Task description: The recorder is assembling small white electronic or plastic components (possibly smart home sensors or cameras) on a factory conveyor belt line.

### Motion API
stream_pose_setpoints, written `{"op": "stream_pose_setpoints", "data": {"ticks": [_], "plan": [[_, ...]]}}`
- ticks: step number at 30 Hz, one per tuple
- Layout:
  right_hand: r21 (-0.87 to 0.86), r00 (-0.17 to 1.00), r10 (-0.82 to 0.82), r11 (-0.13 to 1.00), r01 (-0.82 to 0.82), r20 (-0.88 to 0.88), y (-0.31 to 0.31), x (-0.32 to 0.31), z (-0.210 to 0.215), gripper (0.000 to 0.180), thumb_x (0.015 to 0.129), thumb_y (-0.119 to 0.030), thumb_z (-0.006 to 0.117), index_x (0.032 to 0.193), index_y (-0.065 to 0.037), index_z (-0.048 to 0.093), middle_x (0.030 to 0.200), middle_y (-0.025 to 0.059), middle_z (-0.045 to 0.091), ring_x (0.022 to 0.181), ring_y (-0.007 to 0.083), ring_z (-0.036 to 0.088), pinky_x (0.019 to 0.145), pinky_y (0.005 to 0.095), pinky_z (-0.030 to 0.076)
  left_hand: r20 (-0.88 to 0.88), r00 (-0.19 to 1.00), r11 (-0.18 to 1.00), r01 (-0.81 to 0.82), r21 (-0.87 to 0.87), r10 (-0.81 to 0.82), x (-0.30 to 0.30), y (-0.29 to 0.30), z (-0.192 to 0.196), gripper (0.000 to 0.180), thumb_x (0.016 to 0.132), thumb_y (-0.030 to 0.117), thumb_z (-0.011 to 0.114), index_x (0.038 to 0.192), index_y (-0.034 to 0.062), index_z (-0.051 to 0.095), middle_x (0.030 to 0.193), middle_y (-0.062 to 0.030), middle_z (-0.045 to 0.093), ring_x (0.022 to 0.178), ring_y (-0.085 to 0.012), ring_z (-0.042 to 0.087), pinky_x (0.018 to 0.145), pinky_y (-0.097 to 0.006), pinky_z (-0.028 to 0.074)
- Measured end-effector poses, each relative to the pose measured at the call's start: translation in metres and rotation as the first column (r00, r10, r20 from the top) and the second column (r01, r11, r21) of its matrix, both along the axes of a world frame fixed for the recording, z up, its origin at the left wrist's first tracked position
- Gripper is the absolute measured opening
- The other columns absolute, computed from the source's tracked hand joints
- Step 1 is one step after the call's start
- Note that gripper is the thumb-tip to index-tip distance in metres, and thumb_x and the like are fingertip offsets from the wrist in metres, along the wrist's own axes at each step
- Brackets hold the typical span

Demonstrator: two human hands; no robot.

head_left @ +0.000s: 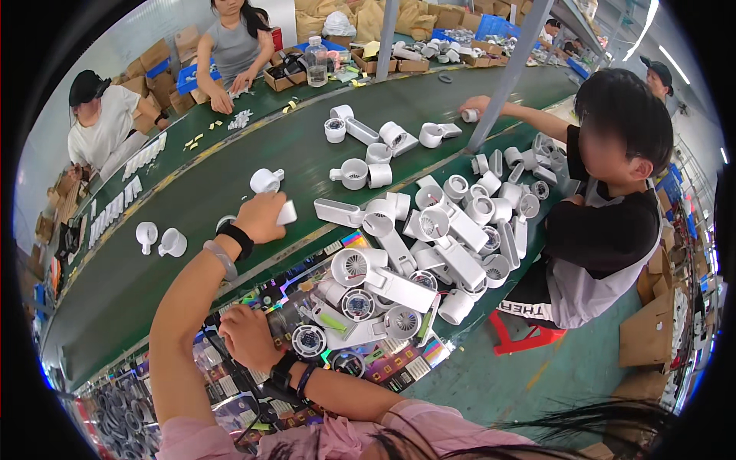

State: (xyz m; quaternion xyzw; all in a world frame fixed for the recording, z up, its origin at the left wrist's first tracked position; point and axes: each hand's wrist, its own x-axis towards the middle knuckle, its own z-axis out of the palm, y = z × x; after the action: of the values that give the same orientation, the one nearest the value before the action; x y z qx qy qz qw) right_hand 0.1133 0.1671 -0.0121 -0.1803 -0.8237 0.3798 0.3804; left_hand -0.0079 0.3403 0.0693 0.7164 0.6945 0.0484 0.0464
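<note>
My left hand (262,218) reaches over the green conveyor belt (207,188), its fingers wrapped round a white handheld fan (287,213). One end of the fan shows beside the fingers and a round part on the other side; the hand covers the middle. Just beyond it lies another white fan housing (266,181). My right hand (247,337) is nearer me, above the bench covered with colourful printed sheets (287,287). Its fingers are curled in, and whatever they may hold is hidden. To its right is a heap of white fan housings (395,287), some with circuit boards and wires showing.
On the right a co-worker (606,176) in black sleeves reaches across the belt. Two more people (238,46) (107,115) work along the far side. A grey metal post (510,77) rises beside the belt. Dark grey rings (115,418) are piled at the lower left.
</note>
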Motion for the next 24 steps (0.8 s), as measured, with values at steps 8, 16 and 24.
{"op": "stream_pose_setpoints", "data": {"ticks": [8,16,24], "plan": [[0.025,0.999,-0.045,0.999,0.045,-0.014,0.001,-0.002,0.002,0.010,0.071,-0.009,0.062,0.080,-0.010,0.059,0.098,0.0039,0.056,0.105,0.0240,0.050,0.079,0.0400,0.036,0.357,0.877,0.942,0.332,0.034,-0.322,0.053,0.052,0.005,0.067,0.065,0.018,0.069,0.128,0.0033,0.050,0.118,-0.0166,0.057,0.107,-0.0363,0.056,0.092,-0.045,0.045],[0.005,0.998,-0.060,0.998,0.061,-0.015,-0.001,0.000,0.004,0.013,0.067,-0.005,0.063,0.076,-0.011,0.055,0.093,0.0068,0.053,0.098,0.0289,0.049,0.069,0.0415,0.033,0.039,0.948,0.940,0.319,-0.120,-0.317,0.086,0.063,-0.001,0.051,0.059,0.021,0.077,0.099,0.0025,0.052,0.103,-0.0183,0.061,0.102,-0.0366,0.058,0.086,-0.046,0.048],[0.075,0.990,-0.126,0.989,0.131,-0.064,-0.010,-0.010,-0.006,0.014,0.067,-0.007,0.063,0.076,-0.011,0.053,0.088,0.0057,0.051,0.096,0.0271,0.048,0.072,0.0389,0.032,0.195,0.966,0.983,0.156,0.093,-0.171,0.096,0.060,0.059,0.049,0.065,0.016,0.071,0.106,-0.0005,0.050,0.102,-0.0223,0.060,0.098,-0.0394,0.058,0.084,-0.047,0.047]]}}
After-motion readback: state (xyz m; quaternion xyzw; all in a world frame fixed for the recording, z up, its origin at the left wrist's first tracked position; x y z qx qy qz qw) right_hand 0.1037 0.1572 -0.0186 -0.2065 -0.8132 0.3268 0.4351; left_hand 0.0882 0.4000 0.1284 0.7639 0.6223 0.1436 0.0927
